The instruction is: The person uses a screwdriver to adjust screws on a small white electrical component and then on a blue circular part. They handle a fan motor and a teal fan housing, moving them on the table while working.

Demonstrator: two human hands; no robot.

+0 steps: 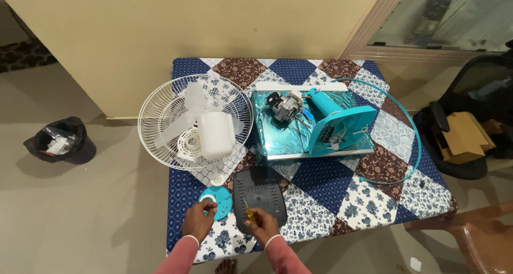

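My left hand (198,220) rests at the table's near edge, its fingers on a small round turquoise disc (216,202) with a white ring on it. My right hand (262,224) grips a small screwdriver with a yellow handle (248,211), tip pointing up onto a dark grey slotted plastic cover (260,197) lying flat. Behind them lies a white wire fan guard (195,121) with clear fan blades and a white housing (216,135) in it. A turquoise fan body (335,125) and bare motor (285,106) sit on a shiny teal box (278,141).
The table wears a blue, brown and white patchwork cloth (368,199). A thin teal ring (414,140) curves over its right side. A black bin bag (60,140) sits on the floor at left. A dark chair with cardboard (465,137) stands at right, a brown plastic chair (475,239) nearer.
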